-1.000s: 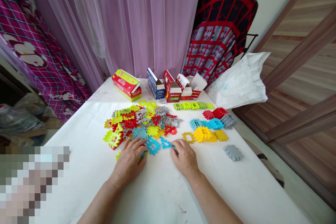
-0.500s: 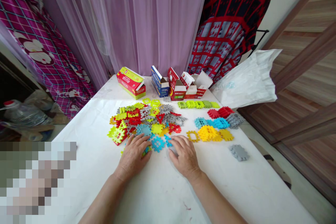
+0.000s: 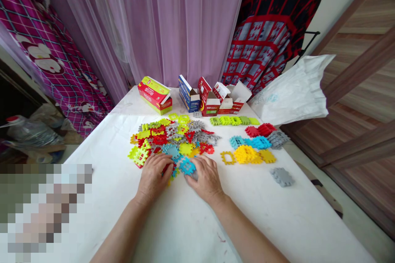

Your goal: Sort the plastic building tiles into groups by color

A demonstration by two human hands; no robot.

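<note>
In front of the mixed pile of toothed plastic building pieces, my left hand curls its fingers around a red building piece, mostly hidden under the hand. More pieces in blue, green and yellow poke out below it. My right hand has thumb and fingers closed on a blue window-shaped building piece, just right of the left hand. A light blue square piece and a lime green square piece lie at the pile's front, beyond the hands.
Sorted groups lie to the right: lime green pieces, red pieces, blue pieces, yellow pieces and grey pieces. Several cardboard boxes, including a blue box, line the back edge. A white bag stands right.
My right hand has moved left and closed on the blue window-shaped piece. The fingers of my left hand have curled in, and red shows at them. The view has shifted slightly.
</note>
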